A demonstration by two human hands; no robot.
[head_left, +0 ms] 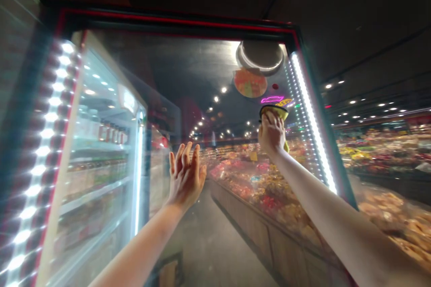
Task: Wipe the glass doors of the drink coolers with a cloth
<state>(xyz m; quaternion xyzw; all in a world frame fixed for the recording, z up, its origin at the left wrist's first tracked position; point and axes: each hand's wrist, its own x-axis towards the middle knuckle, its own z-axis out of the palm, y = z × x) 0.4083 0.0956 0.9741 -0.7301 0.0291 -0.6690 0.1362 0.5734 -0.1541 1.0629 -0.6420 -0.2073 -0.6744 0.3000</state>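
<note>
From the head view I have my right hand [272, 132] up on the far right of the glass pane [161, 71], fingers bent over a yellow-green cloth [282, 112] with a dark edge. The cloth sits high, near the right light strip [311, 121], part of it fanned out above my fingers and a corner hanging below the wrist side. My left hand [185, 175] is bare, palm turned to the pane and fingers spread; I cannot tell whether it touches the glass or only hovers just before it.

I read the step as wiping this pane. To do it well, I would lay the cloth flatter under the right palm, so that the folded edge does not leave streaks, and press evenly with all 4 fingers rather than the tips alone. Long, overlapping strokes along the right side seem best, slowing near the dark frame [182, 22] so the cloth does not snag at the corner. If the pane swings, the left palm could steady it, though bare skin there may leave prints that need a second pass. Reflections and lights crowd the glass, so I cannot tell which patches are smeared; a changed viewing angle would help.
</note>
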